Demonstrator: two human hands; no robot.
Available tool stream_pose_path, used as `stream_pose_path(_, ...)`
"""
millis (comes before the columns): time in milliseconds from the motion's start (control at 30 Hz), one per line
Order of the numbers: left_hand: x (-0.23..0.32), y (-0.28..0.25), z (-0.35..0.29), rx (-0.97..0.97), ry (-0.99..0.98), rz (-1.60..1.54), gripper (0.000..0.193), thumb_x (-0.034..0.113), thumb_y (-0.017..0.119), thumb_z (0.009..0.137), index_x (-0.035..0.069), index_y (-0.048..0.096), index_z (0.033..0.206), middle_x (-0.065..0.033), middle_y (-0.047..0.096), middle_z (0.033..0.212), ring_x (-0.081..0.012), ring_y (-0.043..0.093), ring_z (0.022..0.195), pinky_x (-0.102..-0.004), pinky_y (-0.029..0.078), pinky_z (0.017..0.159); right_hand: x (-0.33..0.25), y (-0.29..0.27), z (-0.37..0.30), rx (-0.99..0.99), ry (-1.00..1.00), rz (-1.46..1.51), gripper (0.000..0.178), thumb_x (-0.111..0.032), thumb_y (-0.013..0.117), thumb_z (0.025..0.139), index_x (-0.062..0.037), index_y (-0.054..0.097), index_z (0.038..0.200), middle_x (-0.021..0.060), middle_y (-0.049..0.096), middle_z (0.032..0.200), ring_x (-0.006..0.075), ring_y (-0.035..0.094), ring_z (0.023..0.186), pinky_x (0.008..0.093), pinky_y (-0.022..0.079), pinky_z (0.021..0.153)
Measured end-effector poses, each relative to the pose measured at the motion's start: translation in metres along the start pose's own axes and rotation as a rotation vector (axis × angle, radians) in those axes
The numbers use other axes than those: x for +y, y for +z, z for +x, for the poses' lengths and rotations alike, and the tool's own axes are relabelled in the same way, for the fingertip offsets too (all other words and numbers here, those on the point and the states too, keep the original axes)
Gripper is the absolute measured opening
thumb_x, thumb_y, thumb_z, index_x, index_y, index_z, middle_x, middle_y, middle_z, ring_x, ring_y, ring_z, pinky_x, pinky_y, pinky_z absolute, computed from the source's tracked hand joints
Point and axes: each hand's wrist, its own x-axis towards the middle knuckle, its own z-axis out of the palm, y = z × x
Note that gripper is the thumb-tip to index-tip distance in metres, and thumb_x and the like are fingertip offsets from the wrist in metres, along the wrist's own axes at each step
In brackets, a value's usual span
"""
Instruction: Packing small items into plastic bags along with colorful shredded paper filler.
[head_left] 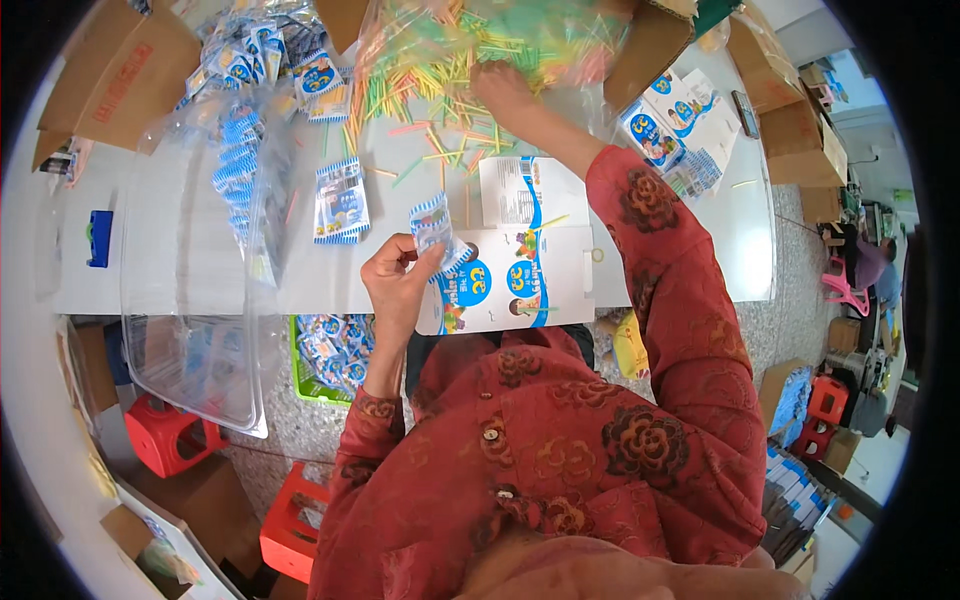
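Observation:
Near the table's front edge, my left hand (396, 279) pinches a small blue-and-white striped packet (431, 222) between thumb and fingers. That packet is above a flattened printed carton (562, 262), white with blue circles, which hangs over the edge towards my lap. My right arm stretches to the far side, where my right hand (503, 88) reaches into a loose pile of thin yellow, green and pink straws (415, 90). Its fingers are curled among the straws, and what they hold is hidden. Another striped packet (342, 201) lies flat, left of my left hand.
A clear plastic tub (190, 360) with striped packets behind it stands at left. Clear plastic sheeting (585, 40) covers part of the straws. Printed cartons (690, 135) lie at right. Below are a green crate (312, 388) of packets and red stools (170, 435).

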Motion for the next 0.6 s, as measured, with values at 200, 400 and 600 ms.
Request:
stream_pose_path(200,0.001,0.002,-0.003,-0.011,-0.024,0.003,0.009,0.001,0.068,0.076,-0.002,0.062,0.082,-0.0014,0.062,0.075,-0.0035,0.053,0.067,-0.0182,0.043,0.062,0.022,-0.012,-0.012,0.005,0.068,0.203,0.018,-0.001,0.054,0.071,0.0011,0.059,0.087,0.0196,0.060,0.088,0.0288,0.062,0.082,0.0349,0.052,0.072)
stream_pose_path(400,0.002,0.007,-0.003,-0.024,-0.004,-0.003,0.008,-0.001,0.067,0.076,-0.002,0.062,0.081,-0.0005,0.061,0.075,-0.0031,0.051,0.065,-0.0174,0.042,0.060,0.053,-0.055,-0.032,-0.010,0.384,0.846,0.027,-0.021,0.061,0.075,-0.0046,0.063,0.097,0.0134,0.064,0.077,0.0213,0.062,0.070,0.0312,0.049,0.065)
stream_pose_path(600,0.005,0.018,-0.002,-0.082,0.004,-0.032,0.007,-0.002,0.067,0.075,-0.001,0.061,0.079,0.0005,0.060,0.074,-0.0021,0.049,0.064,-0.0167,0.040,0.057,0.034,-0.035,-0.078,-0.020,0.336,0.895,0.031,-0.029,0.064,0.076,-0.0084,0.064,0.099,0.0126,0.062,0.072,0.0201,0.059,0.063,0.0305,0.047,0.062)
